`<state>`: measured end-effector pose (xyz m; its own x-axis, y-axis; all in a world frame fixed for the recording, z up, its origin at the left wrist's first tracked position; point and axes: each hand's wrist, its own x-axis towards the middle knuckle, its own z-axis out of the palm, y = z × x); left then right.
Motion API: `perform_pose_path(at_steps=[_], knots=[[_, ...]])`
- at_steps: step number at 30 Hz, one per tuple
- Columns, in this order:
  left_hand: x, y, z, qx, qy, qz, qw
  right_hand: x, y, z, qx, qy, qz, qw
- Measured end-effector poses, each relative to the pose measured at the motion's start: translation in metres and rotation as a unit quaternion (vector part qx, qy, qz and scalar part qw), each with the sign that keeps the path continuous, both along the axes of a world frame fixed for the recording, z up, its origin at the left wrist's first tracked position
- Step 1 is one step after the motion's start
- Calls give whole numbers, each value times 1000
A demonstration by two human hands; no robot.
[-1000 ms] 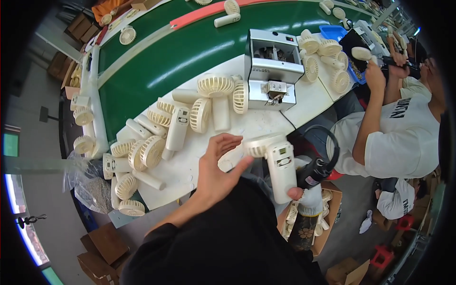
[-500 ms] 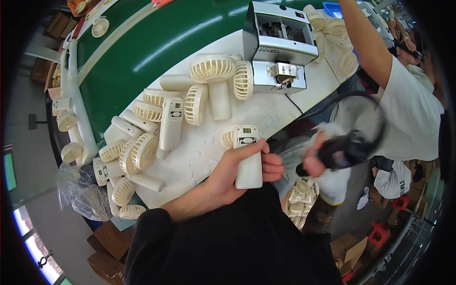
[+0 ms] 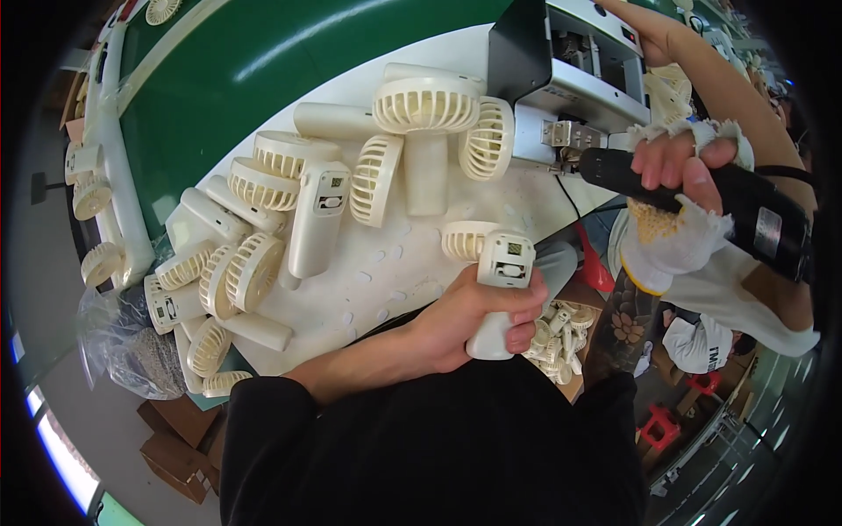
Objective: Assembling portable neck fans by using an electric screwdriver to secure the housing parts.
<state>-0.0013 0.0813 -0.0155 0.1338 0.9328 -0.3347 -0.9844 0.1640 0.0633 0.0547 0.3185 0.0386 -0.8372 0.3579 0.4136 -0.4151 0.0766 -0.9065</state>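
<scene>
My left hand (image 3: 465,324) is closed round the handle of a cream handheld fan (image 3: 495,337), held upright above the table's near edge. Its small display and a cut-out with a pale part inside face up. My right hand (image 3: 680,180), in a white glove with bare fingertips, grips a black electric screwdriver (image 3: 614,171). The tool lies nearly level, its front end close to the pick-up block (image 3: 574,134) of a silver screw feeder (image 3: 596,79). The bit itself is hard to make out against the machine.
Several cream fans (image 3: 316,219) crowd the white tabletop (image 3: 395,263), with small pale pieces scattered among them. A green belt (image 3: 210,79) runs behind. Another person's arm (image 3: 728,79) reaches beside the feeder. A box of fan parts (image 3: 561,342) stands below; a plastic bag (image 3: 114,342) hangs left.
My right hand has swung the screwdriver up from the lower right to the feeder's front. My left hand still holds the fan, its grip wrapped further round. The whole view has shifted.
</scene>
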Motion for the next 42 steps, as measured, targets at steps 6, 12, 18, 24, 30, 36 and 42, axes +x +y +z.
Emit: perform_pose_path(at_steps=[6, 12, 18, 24, 30, 36, 42], knots=[[7, 5, -9, -24, 8, -23, 999, 3, -30, 24, -123, -55, 37, 990], [11, 11, -10, -28, 91, -33, 995, 56, -83, 83, -60, -57, -56, 995], [15, 11, -12, -23, 110, -29, 993, 84, -93, 102, -98, -75, -49, 991], [13, 12, -6, -28, 127, -41, 991, 30, -106, 74, 29, -56, 54, 997], [17, 10, -10, -34, 153, -20, 987, 73, -105, 85, 17, -69, 20, 997], [15, 14, -9, -39, 158, -30, 986, 122, -112, 103, 3, -87, -30, 996], [12, 12, -8, -36, 164, -32, 985, 93, -121, 86, -3, -99, -76, 992]])
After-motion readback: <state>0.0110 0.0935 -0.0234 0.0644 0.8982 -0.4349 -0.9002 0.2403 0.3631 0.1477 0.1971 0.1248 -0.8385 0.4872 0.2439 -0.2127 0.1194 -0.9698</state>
